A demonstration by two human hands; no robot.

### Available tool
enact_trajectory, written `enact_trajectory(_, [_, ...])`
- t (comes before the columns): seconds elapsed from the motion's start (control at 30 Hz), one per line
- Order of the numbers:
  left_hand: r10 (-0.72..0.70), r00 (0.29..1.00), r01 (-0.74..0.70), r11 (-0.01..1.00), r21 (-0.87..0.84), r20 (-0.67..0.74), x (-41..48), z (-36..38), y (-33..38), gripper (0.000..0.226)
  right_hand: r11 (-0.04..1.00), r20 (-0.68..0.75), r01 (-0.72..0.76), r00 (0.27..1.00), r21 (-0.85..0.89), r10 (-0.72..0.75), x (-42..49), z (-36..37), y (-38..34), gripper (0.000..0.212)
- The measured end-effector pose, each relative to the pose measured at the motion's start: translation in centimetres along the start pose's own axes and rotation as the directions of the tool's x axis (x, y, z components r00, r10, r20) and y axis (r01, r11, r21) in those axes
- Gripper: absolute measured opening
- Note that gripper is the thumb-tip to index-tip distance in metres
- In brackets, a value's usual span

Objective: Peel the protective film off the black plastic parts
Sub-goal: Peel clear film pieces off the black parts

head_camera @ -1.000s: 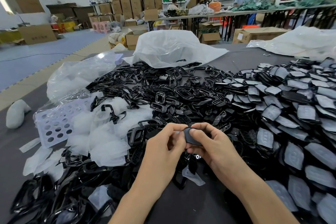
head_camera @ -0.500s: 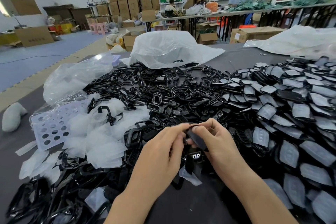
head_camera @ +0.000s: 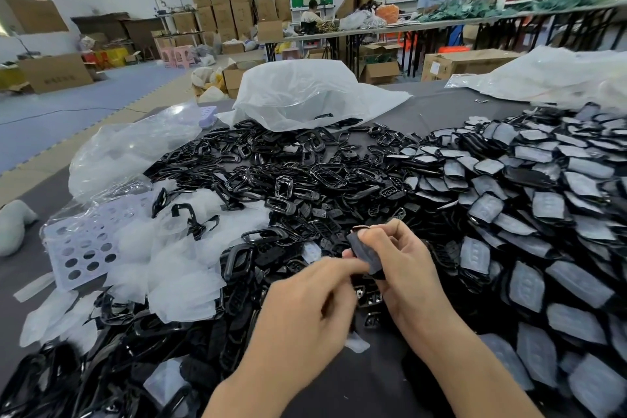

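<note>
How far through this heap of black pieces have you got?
Partly done, I'd guess. Loose peeled films lie heaped on the left, beside a pile of bare glossy parts. In hand: the right hand grips one black part while the left hand touches its edge. Left to do: a large spread of film-covered parts on the right.

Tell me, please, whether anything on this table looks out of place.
A few black parts lie on the heap of peeled film at the left, mixed in with the waste; nothing else stands out.
</note>
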State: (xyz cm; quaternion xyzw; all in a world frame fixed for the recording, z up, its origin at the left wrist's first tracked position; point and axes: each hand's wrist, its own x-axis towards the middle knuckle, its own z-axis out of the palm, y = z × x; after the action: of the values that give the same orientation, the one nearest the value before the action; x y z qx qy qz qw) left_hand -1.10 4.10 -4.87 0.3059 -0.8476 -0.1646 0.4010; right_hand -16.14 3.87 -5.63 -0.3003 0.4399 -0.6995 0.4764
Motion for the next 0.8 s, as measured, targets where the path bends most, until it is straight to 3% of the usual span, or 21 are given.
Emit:
enact_trajectory(0.07, [-0.041, 0.998, 0.043, 0.997, 0.060, -0.037, 0.2, -0.4, -0.4, 0.032, 0.999, 0.026, 0.012, 1.000, -0.039, -0.011, -0.1, 0.0, 0.0, 0.029])
enact_trajectory(0.2, [0.040, 0.994, -0.060, 0.978, 0.199, 0.106, 0.2, -0.5, -0.3, 0.037, 0.999, 0.009, 0.010, 1.000, -0.042, -0.010, -0.4, 0.0, -0.1, 0.034])
enact_trajectory(0.3, [0.094, 0.983, -0.122, 0.977, 0.177, 0.157, 0.1, -0.2, 0.0, 0.036, 1.000, -0.006, -0.011, 1.000, -0.014, 0.011, -0.4, 0.0, -0.1, 0.021])
enact_trajectory(0.4, [0.119, 0.986, -0.132, 0.986, 0.105, 0.120, 0.1, -0.1, 0.1, 0.029, 1.000, -0.012, -0.015, 1.000, -0.017, 0.015, -0.3, 0.0, -0.1, 0.020])
enact_trajectory(0.53, [0.079, 0.997, -0.081, 0.994, 0.070, 0.026, 0.2, -0.6, -0.2, 0.028, 0.998, -0.012, 0.008, 1.000, -0.065, -0.008, -0.2, -0.1, -0.1, 0.028])
enact_trajectory(0.63, [0.071, 0.996, -0.079, 0.985, 0.151, 0.060, 0.2, -0.7, -0.5, 0.031, 0.987, 0.002, 0.028, 1.000, -0.158, -0.028, -0.4, -0.2, 0.0, 0.038])
enact_trajectory(0.8, [0.156, 0.979, -0.173, 0.977, 0.129, 0.133, -0.2, 0.3, -0.2, 0.026, 1.000, -0.005, -0.021, 1.000, -0.020, 0.021, -0.6, 0.1, -0.2, 0.023])
